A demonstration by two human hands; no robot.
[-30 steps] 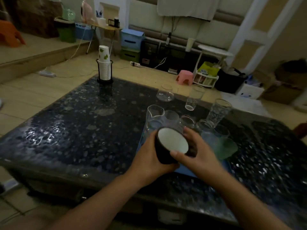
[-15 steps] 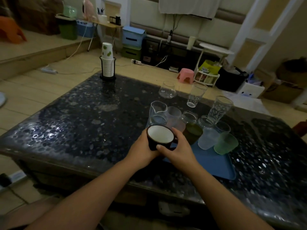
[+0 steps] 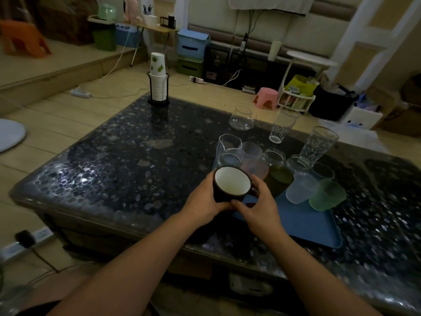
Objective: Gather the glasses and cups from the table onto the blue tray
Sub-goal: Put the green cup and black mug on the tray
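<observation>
Mug: a dark mug [image 3: 231, 187] with a white glazed inside, round mouth tilted toward the camera, held over the near-left corner of the blue tray [image 3: 303, 224].
Left hand [image 3: 205, 202]: fingers wrapped round the mug's left wall.
Right hand [image 3: 258, 209]: fingers curled against its right side and handle.
Counter [image 3: 127, 165]: glossy, dark and pebbled; three clear glasses [image 3: 283, 127] stood beyond the tray.

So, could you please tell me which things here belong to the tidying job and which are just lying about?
Job: black mug held by left hand and right hand; blue tray; round glass; two tall glasses.

Lying about: paper cup stack; pink stool.
</observation>
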